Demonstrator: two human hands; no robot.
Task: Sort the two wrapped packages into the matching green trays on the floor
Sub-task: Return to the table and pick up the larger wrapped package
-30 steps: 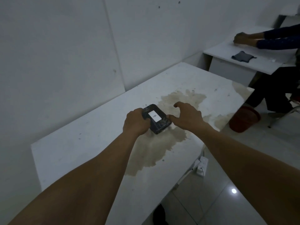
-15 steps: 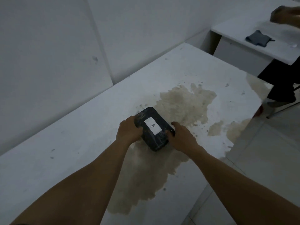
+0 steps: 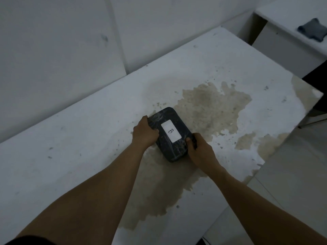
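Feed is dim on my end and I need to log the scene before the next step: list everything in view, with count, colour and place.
wrapped package: 1, dark, shiny wrap, on the near table over the stain
label: 1, white, marked "B", on the package's top face
near table: 1, white, against the wall
stain: large patch plus smaller ones, tan, table centre to right edge
second table: 1, white, top right
cloth: 1, dark blue-grey, on the second table
green trays: none in view
left hand: gripping the package's left side
right hand: gripping its near right corner
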